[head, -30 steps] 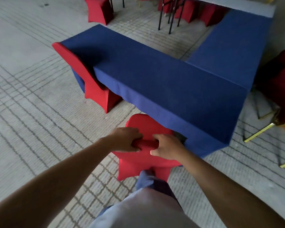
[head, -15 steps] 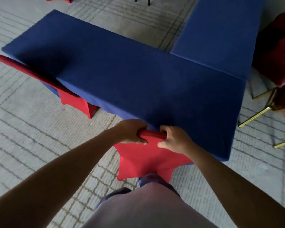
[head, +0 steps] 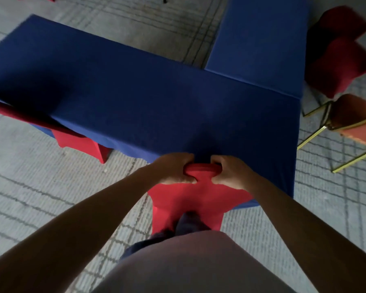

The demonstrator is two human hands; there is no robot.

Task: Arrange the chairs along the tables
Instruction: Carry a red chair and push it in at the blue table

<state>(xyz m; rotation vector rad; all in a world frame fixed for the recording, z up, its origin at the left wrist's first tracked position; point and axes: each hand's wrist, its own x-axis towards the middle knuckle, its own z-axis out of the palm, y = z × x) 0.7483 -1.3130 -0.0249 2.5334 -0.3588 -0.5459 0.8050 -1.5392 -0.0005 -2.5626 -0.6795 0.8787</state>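
Note:
A chair in a red cover (head: 190, 199) stands right in front of me, its seat hidden under the near edge of the blue-clothed table (head: 148, 102). My left hand (head: 173, 169) grips the left end of the chair's top rail. My right hand (head: 228, 173) grips the right end. A second red-covered chair (head: 76, 141) is tucked under the same table edge further left. A second blue table (head: 260, 39) joins the first at the back right, making an L shape.
Dark red covered chairs (head: 344, 51) stand at the right beyond the table's end. An uncovered chair with a gold metal frame (head: 347, 127) stands below them. Grey patterned carpet (head: 40, 187) lies all round. My own legs and foot show below the chair back.
I have stepped closer and the chair has slid forward under the table, so its seat no longer shows. Both hands keep their grip on the top rail.

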